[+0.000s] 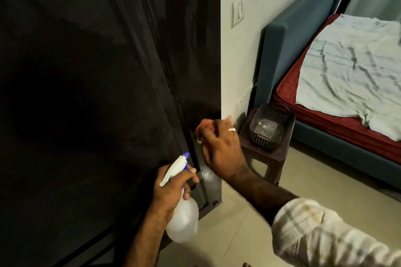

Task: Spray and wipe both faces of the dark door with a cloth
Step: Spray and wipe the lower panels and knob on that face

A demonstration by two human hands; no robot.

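Right now my right hand [221, 149] presses a crumpled pinkish cloth [202, 129] against the dark glossy door [86, 93] at five o'clock. My left hand [173, 186] grips the white plastic spray bottle [181, 212]; wiping so near the edge, the cloth could slip off.

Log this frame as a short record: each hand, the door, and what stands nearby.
left hand: grips spray bottle, nozzle toward door
right hand: presses cloth on dark door near its edge
nearby: dark basket on brown stool, bed beyond
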